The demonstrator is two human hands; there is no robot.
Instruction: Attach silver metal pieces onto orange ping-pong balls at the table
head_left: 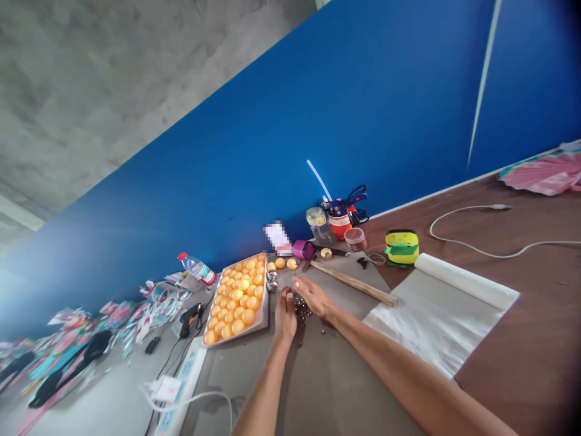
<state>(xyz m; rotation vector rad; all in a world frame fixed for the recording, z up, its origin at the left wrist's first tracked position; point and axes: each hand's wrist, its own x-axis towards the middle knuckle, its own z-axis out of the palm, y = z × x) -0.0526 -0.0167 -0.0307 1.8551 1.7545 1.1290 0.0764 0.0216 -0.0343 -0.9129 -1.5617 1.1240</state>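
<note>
A small heap of dark, shiny beads [301, 310] lies on the grey mat [327, 375] between my hands. My left hand [285, 315] is on the heap's left side, its fingers stretched forward. From the right, my right hand [312, 297] reaches around the far side with its fingers extended and held together. Both palms face the beads and appear to touch the heap's edges. A few stray beads [322, 331] sit nearer to me. Just beyond my left fingertips are silvery balls [272, 281], and to the left stands a shallow box [265, 318] of orange balls [238, 295].
Wooden sticks [354, 282] lie beyond my right hand, near a purple ring-like object [303, 249]. A white sheet roll [467, 281] is at right, behind it a yellow-green band [402, 247]. Left are a bottle [198, 270], power strip [184, 387] and cables. A blue wall [254, 157] stands behind.
</note>
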